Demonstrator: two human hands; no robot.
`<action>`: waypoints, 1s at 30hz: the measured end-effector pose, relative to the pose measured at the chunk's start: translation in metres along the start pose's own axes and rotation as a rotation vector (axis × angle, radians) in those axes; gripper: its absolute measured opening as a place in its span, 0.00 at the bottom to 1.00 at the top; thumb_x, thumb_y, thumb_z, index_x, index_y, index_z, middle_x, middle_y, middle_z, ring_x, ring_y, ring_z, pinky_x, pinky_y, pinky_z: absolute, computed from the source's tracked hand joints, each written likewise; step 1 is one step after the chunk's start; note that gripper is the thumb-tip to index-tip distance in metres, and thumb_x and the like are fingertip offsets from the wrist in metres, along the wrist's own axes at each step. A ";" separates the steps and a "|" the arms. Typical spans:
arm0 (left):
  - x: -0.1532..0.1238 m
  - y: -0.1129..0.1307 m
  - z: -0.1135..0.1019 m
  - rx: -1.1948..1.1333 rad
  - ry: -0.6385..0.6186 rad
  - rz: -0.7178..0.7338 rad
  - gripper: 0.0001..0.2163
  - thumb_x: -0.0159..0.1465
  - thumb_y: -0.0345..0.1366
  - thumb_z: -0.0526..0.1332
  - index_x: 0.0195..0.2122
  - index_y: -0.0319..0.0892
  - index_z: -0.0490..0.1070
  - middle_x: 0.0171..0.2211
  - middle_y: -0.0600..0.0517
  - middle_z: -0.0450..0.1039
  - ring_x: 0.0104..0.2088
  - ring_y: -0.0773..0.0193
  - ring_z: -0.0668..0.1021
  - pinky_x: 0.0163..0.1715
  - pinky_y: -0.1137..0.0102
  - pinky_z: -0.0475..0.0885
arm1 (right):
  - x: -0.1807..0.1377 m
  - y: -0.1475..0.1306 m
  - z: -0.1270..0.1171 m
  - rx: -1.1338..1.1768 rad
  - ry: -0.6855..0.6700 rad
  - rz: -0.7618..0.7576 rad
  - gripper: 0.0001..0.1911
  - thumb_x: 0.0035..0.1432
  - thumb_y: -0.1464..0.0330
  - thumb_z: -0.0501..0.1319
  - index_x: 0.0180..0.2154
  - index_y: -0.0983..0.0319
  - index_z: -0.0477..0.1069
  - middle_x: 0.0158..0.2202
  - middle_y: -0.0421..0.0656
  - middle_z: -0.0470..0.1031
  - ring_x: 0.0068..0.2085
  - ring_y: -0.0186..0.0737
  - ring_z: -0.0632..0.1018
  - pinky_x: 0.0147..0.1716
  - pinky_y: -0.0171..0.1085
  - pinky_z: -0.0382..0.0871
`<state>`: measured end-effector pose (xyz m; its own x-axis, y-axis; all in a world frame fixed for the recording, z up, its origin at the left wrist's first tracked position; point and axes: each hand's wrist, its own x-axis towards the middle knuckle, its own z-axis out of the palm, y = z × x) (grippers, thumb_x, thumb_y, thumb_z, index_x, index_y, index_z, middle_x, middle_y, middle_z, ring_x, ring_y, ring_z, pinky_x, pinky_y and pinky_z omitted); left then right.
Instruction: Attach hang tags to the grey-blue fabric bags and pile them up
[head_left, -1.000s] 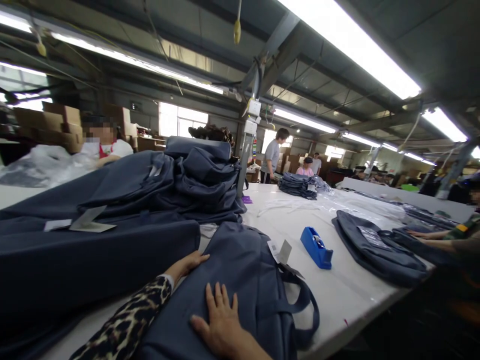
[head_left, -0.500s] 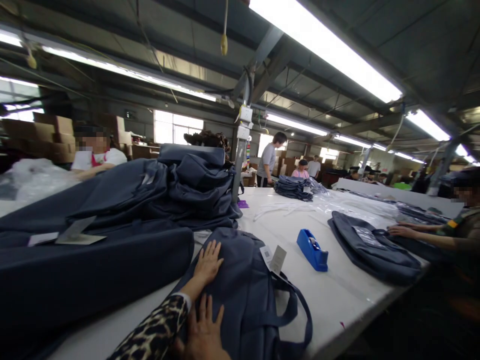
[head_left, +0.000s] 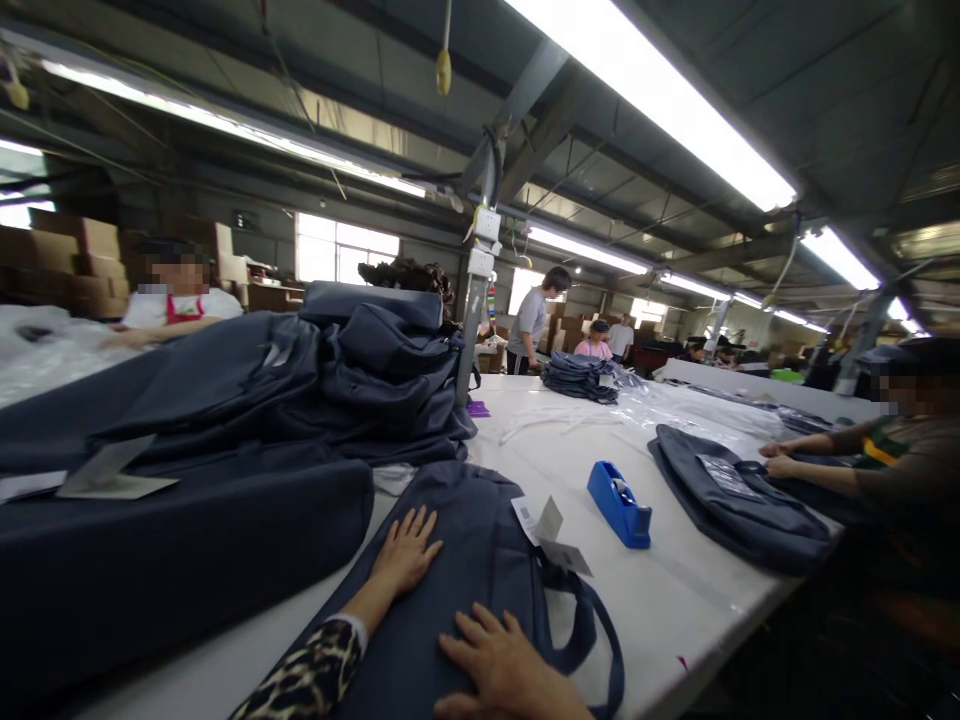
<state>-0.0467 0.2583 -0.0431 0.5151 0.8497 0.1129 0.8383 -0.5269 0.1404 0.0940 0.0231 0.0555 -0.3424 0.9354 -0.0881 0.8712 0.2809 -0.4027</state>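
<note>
A dark blue bag point(head_left: 469, 560) lies flat in front of me, its strap point(head_left: 609, 640) looping out on the right. My left hand point(head_left: 407, 552) rests on its upper left part, fingers spread and holding nothing. Lower down and to the right, my right hand point(head_left: 499, 665) is on the bag too, fingers apart. White paper tags point(head_left: 551, 530) stick up from the bag's right edge. To the left are more dark blue bags point(head_left: 262, 500) in a big heap, with pale tags point(head_left: 120, 475) on top.
A blue tape dispenser point(head_left: 619, 505) stands on the white table point(head_left: 555, 440), right of my bag. Further right, a co-worker's hands point(head_left: 780, 462) are beside another dark bag point(head_left: 739, 500). A metal post point(head_left: 472, 320) rises behind the heap. Folded bags point(head_left: 577, 377) are stacked farther back.
My right hand has moved right across the bag, away from my left hand, which stays in place. The co-worker's hands have drawn together and lifted off their bag.
</note>
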 end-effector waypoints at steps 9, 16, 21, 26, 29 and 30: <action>0.002 0.020 -0.026 -0.074 -0.025 -0.053 0.29 0.69 0.49 0.50 0.66 0.39 0.58 0.69 0.39 0.50 0.69 0.44 0.53 0.65 0.45 0.46 | -0.004 0.007 0.042 0.034 0.063 0.087 0.37 0.63 0.43 0.51 0.68 0.49 0.50 0.71 0.45 0.45 0.70 0.54 0.44 0.65 0.64 0.34; 0.014 0.100 -0.006 -0.167 0.004 -0.047 0.26 0.72 0.49 0.38 0.71 0.55 0.39 0.72 0.50 0.38 0.71 0.47 0.45 0.62 0.35 0.43 | 0.006 -0.002 0.067 0.075 0.137 0.132 0.41 0.63 0.44 0.53 0.70 0.54 0.46 0.71 0.48 0.39 0.70 0.56 0.41 0.65 0.64 0.30; 0.011 0.099 0.002 -0.212 -0.003 -0.027 0.26 0.73 0.47 0.38 0.71 0.56 0.38 0.72 0.51 0.40 0.71 0.49 0.45 0.63 0.37 0.41 | 0.004 -0.015 0.057 0.160 0.141 0.131 0.37 0.63 0.49 0.56 0.68 0.55 0.54 0.70 0.50 0.48 0.70 0.57 0.47 0.65 0.65 0.36; 0.011 0.097 0.006 -0.260 0.039 -0.044 0.26 0.73 0.47 0.39 0.71 0.54 0.40 0.72 0.52 0.41 0.71 0.49 0.45 0.64 0.38 0.40 | -0.033 0.016 -0.006 0.371 0.579 0.065 0.25 0.65 0.55 0.57 0.60 0.54 0.67 0.63 0.45 0.65 0.63 0.47 0.65 0.63 0.50 0.59; 0.010 0.100 0.006 -0.279 0.072 -0.040 0.26 0.73 0.48 0.41 0.71 0.53 0.43 0.71 0.51 0.43 0.71 0.48 0.46 0.64 0.37 0.40 | -0.051 0.079 -0.042 0.247 0.961 0.250 0.38 0.58 0.52 0.63 0.65 0.57 0.58 0.65 0.49 0.61 0.66 0.50 0.60 0.65 0.53 0.53; 0.010 0.101 0.005 -0.286 0.083 -0.041 0.26 0.73 0.48 0.41 0.71 0.53 0.45 0.71 0.50 0.44 0.71 0.48 0.47 0.64 0.36 0.39 | -0.053 0.102 -0.049 0.224 0.938 0.305 0.47 0.52 0.50 0.67 0.67 0.59 0.55 0.68 0.50 0.55 0.68 0.53 0.55 0.66 0.55 0.48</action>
<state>0.0439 0.2140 -0.0330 0.4556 0.8719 0.1796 0.7678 -0.4869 0.4163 0.2184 0.0131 0.0636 0.3828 0.7789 0.4968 0.7563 0.0447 -0.6527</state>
